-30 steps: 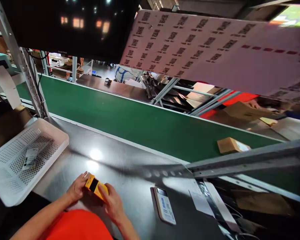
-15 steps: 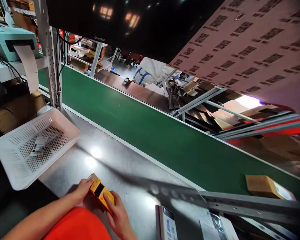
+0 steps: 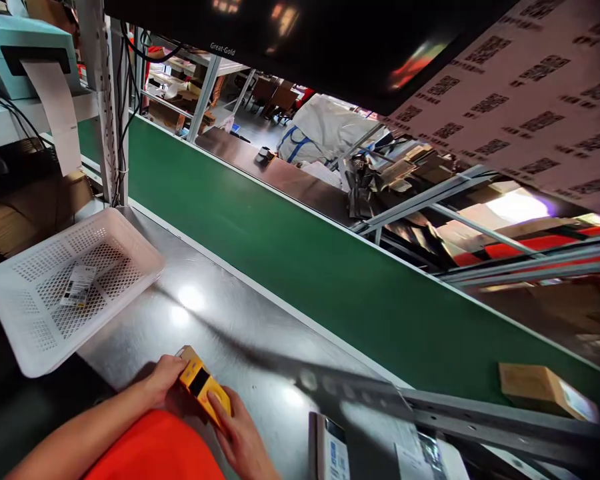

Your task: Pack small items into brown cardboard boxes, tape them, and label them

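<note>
A small yellow box (image 3: 203, 387) with a dark panel on its face is held between my two hands, tilted over the metal table (image 3: 220, 320). My left hand (image 3: 166, 375) is closed on its upper left end. At the lower right end, my right hand (image 3: 240, 427) grips it, thumb on the front face. To the left stands a white plastic basket (image 3: 75, 347), holding a small packet with a white label (image 3: 79, 285). Right of my hands, a dark-edged box with a printed label (image 3: 330, 448) lies on the table.
A green conveyor belt (image 3: 290, 260) runs diagonally behind the table, carrying a brown carton (image 3: 543, 390) at right. A metal rail (image 3: 480, 420) crosses the lower right. A label printer (image 3: 27, 53) sits upper left; a black monitor (image 3: 300, 47) hangs overhead.
The view has shifted slightly. The brown carton sits a little farther right and lower in the picture. My hands keep nearly the same grip on the yellow box.
</note>
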`<state>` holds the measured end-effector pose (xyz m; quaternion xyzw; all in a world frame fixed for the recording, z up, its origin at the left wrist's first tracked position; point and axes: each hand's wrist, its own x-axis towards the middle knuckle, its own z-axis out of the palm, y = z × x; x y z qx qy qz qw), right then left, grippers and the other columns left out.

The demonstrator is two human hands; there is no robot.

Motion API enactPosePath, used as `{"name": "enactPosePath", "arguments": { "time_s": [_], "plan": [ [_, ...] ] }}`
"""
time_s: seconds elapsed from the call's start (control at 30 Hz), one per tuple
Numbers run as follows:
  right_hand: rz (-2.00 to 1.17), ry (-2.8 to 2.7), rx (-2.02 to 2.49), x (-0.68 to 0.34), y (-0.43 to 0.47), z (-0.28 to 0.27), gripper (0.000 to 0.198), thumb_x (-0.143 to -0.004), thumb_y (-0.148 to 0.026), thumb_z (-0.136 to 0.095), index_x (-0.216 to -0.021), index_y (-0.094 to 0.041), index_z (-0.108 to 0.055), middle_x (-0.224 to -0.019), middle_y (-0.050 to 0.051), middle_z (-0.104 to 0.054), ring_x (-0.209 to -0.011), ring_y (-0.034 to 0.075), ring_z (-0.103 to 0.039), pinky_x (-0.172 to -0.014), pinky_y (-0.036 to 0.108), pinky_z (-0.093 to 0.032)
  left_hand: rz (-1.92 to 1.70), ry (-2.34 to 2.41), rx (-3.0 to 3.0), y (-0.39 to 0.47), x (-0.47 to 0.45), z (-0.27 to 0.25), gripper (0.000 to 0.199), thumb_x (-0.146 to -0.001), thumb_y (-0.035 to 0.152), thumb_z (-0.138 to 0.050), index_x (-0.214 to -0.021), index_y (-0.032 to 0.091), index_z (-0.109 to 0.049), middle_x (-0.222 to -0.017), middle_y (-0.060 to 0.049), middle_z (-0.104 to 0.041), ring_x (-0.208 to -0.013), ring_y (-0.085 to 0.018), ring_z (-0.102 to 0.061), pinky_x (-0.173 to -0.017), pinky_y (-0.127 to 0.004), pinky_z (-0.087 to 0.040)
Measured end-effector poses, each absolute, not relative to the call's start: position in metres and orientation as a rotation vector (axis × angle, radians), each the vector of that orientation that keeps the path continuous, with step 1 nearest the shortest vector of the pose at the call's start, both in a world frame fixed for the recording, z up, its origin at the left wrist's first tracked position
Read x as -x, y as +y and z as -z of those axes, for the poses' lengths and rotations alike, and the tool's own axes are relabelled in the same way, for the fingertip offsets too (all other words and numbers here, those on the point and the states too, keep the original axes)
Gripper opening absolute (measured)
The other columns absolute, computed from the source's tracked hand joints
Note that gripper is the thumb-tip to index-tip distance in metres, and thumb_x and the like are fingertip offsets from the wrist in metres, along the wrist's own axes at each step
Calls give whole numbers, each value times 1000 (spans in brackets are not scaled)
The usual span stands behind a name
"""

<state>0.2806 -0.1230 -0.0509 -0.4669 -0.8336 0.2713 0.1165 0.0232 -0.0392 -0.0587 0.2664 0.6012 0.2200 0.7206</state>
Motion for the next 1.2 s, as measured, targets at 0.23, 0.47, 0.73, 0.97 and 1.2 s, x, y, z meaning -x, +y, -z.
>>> {"name": "enactPosePath", "arguments": {
  "time_s": [0.23, 0.47, 0.73, 0.97, 1.2],
  "plan": [
    [-787, -2389, 1667, -261, -130, 40, 98, -82, 0, -52, -168, -46, -44, -122, 10, -61, -104, 29, -68, -95, 42, -62, -415, 1649, -1200, -26, -9, 61, 40, -106, 34, -50, -76, 19, -70, -80, -7, -68, -83, -23, -60, -81, -34, -37],
    [-813, -2526, 1850, -248, -118, 28, 92, -84, -3, -56, -168, -40, -47, -119, 12, -63, -98, 29, -70, -93, 39, -62, -328, 1712, -1445, -20, 2, 77, 41, -111, 32, -45, -91, 16, -77, -101, -13, -78, -96, -24, -68, -86, -33, -41],
    [-935, -2593, 2025, -221, -96, 6, 87, -88, -1, -53, -168, -34, -48, -128, 14, -62, -111, 29, -68, -102, 37, -56, -191, 1704, -1460, -16, 8, 100, 43, -114, 32, -45, -92, 17, -78, -93, -7, -81, -84, -17, -71, -75, -26, -41],
    [-942, -2632, 2074, -215, -90, -2, 86, -91, -2, -55, -169, -36, -46, -130, 13, -61, -115, 28, -67, -104, 35, -54, -22, 1665, -1650, -22, 12, 92, 46, -115, 46, -42, -109, 26, -82, -115, -9, -82, -107, -25, -76, -84, -30, -49],
    [-927, -2617, 2062, -216, -89, -1, 83, -92, -6, -59, -168, -36, -47, -128, 13, -61, -116, 29, -66, -104, 36, -54, 214, 1653, -1797, -10, 2, 97, 51, -113, 35, -45, -161, 17, -51, -130, -22, -76, -116, -37, -77, -96, -45, -61]
  ]
}}
